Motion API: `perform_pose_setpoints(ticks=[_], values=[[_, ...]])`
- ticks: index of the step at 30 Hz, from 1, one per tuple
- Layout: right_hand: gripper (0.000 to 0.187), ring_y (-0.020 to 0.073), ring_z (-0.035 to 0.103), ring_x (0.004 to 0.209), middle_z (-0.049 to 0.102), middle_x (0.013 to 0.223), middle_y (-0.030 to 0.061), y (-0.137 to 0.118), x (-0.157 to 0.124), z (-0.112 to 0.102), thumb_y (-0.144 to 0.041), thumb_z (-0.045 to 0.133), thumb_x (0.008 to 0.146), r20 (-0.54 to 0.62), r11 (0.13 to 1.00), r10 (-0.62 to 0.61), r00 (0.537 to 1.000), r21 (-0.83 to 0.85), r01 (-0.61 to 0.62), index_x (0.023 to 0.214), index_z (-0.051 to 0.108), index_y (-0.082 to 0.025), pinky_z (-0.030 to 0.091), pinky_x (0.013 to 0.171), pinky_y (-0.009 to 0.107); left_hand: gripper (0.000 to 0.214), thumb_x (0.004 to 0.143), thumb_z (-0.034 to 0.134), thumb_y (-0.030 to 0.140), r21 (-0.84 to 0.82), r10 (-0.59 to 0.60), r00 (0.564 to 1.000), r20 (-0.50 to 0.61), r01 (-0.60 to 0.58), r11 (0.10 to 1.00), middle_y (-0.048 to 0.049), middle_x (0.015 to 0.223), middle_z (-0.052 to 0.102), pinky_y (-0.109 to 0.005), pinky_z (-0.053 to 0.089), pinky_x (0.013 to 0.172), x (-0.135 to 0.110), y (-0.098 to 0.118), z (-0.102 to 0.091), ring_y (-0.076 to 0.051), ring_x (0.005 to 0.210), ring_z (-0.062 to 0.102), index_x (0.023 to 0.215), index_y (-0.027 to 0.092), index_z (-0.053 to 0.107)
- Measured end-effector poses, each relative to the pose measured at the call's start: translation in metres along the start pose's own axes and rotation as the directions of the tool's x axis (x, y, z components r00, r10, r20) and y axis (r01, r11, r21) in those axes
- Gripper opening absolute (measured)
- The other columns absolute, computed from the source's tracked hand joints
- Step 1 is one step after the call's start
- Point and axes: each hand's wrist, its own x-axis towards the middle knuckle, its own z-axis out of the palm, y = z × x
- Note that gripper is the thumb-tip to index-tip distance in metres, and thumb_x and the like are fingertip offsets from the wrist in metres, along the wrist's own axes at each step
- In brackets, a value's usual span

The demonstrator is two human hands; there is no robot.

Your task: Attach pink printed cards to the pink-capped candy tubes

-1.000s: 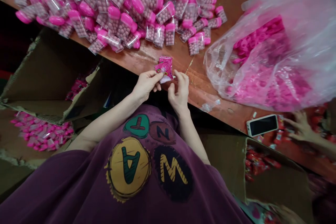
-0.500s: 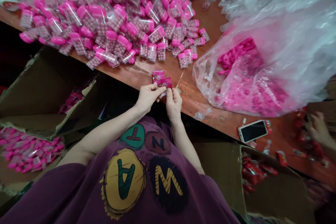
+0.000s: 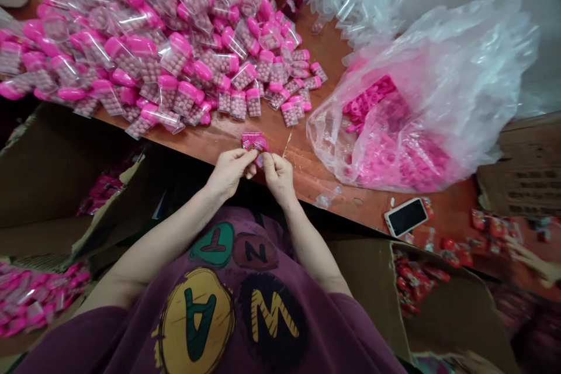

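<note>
My left hand [image 3: 228, 170] and my right hand [image 3: 277, 172] meet at the near edge of the wooden table [image 3: 307, 169], both pinching a small pink printed packet [image 3: 254, 142] between their fingertips. Just beyond the packet lies a big heap of clear candy boxes with pink lids [image 3: 166, 47], filled with small pinkish balls. Part of the packet is hidden by my fingers.
A large clear bag of pink lids [image 3: 403, 123] lies at the right. A phone [image 3: 406, 217] rests near the table edge. Open cardboard boxes [image 3: 52, 187] stand below left, another with red packets [image 3: 412, 286] at right. Another person's hand [image 3: 539, 266] reaches in far right.
The view has tilted up, showing more of the table. The packet is now folded smaller and lower between my fingertips. The other person's hand has shifted lower at the right.
</note>
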Motion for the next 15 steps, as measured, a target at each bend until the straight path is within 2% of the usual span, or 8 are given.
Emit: perform_pose_setpoints(ticks=[2, 3, 5, 7, 8, 11, 13, 15], values=[[0.063, 0.0115, 0.043, 0.061, 0.044, 0.064, -0.0036, 0.003, 0.021, -0.009, -0.071, 0.049, 0.103, 0.144, 0.998, -0.034, 0.989, -0.045, 0.041, 0.064, 0.046, -0.022, 0.037, 0.064, 0.029, 0.031, 0.08, 0.087, 0.028, -0.017, 0.026, 0.997, -0.066, -0.027, 0.999, -0.0016, 0.053, 0.062, -0.019, 0.038, 0.046, 0.003, 0.007, -0.011, -0.006, 0.046, 0.052, 0.061, 0.012, 0.067], [0.06, 0.0128, 0.049, 0.065, 0.051, 0.068, -0.0022, 0.006, 0.034, -0.015, -0.069, 0.049, 0.104, 0.162, 0.993, -0.059, 0.985, -0.088, 0.074, 0.067, 0.052, -0.022, 0.041, 0.068, 0.029, 0.03, 0.079, 0.087, 0.027, -0.032, 0.042, 0.993, -0.107, -0.046, 0.998, -0.0011, 0.053, 0.061, -0.019, 0.037, 0.046, 0.005, 0.009, -0.016, -0.006, 0.046, 0.052, 0.061, 0.012, 0.068], [0.05, 0.0165, 0.058, 0.079, 0.061, 0.081, 0.0011, 0.013, 0.065, -0.027, -0.062, 0.051, 0.105, -0.037, 0.958, -0.113, 0.993, -0.268, 0.099, 0.079, 0.06, -0.022, 0.048, 0.08, 0.032, 0.027, 0.077, 0.088, 0.024, -0.066, 0.06, 0.981, -0.182, -0.073, 0.995, -0.0005, 0.053, 0.061, -0.019, 0.037, 0.046, 0.009, 0.012, -0.026, -0.006, 0.046, 0.051, 0.062, 0.012, 0.069], [0.03, 0.0224, 0.063, 0.1, 0.069, 0.103, 0.0084, 0.019, 0.095, -0.036, -0.048, 0.06, 0.104, -0.209, 0.852, -0.153, 0.966, -0.523, 0.021, 0.095, 0.066, -0.02, 0.05, 0.098, 0.039, 0.023, 0.076, 0.088, 0.022, -0.098, 0.057, 0.972, -0.226, -0.08, 0.992, -0.0002, 0.053, 0.061, -0.019, 0.037, 0.045, 0.011, 0.014, -0.034, -0.007, 0.046, 0.052, 0.064, 0.012, 0.071], [0.025, 0.0268, 0.063, 0.113, 0.069, 0.117, 0.0139, 0.021, 0.108, -0.038, -0.042, 0.066, 0.101, -0.235, 0.778, -0.131, 0.963, -0.626, -0.047, 0.106, 0.068, -0.017, 0.049, 0.106, 0.044, 0.023, 0.076, 0.089, 0.022, -0.114, 0.047, 0.97, -0.238, -0.076, 0.991, -0.0001, 0.054, 0.062, -0.019, 0.038, 0.045, 0.011, 0.014, -0.037, -0.007, 0.047, 0.053, 0.065, 0.012, 0.071], [0.043, 0.0369, 0.057, 0.133, 0.062, 0.14, 0.0241, 0.024, 0.129, -0.038, -0.032, 0.072, 0.097, -0.234, 0.562, 0.011, 0.972, -0.803, -0.199, 0.133, 0.063, -0.01, 0.045, 0.114, 0.055, 0.023, 0.077, 0.091, 0.02, -0.172, -0.004, 0.968, -0.25, -0.04, 0.984, 0.0, 0.057, 0.063, -0.018, 0.039, 0.046, 0.009, 0.016, -0.04, -0.007, 0.049, 0.055, 0.067, 0.012, 0.071], [0.043, 0.0378, 0.056, 0.135, 0.061, 0.142, 0.0254, 0.024, 0.129, -0.034, -0.027, 0.065, 0.1, -0.2, 0.474, 0.07, 0.977, -0.855, -0.209, 0.138, 0.059, -0.009, 0.046, 0.114, 0.056, 0.024, 0.079, 0.091, 0.017, -0.22, -0.048, 0.969, -0.242, -0.006, 0.975, 0.0002, 0.059, 0.064, -0.018, 0.039, 0.046, 0.008, 0.017, -0.04, -0.006, 0.05, 0.056, 0.068, 0.012, 0.07], [0.039, 0.0369, 0.057, 0.134, 0.061, 0.14, 0.0259, 0.025, 0.121, -0.032, -0.022, 0.055, 0.102, -0.178, 0.436, 0.083, 0.98, -0.878, -0.197, 0.138, 0.059, -0.008, 0.048, 0.112, 0.055, 0.023, 0.082, 0.089, 0.016, -0.27, -0.078, 0.972, -0.22, 0.017, 0.963, 0.0005, 0.061, 0.064, -0.017, 0.038, 0.045, 0.007, 0.018, -0.04, -0.006, 0.051, 0.057, 0.07, 0.012, 0.07]])
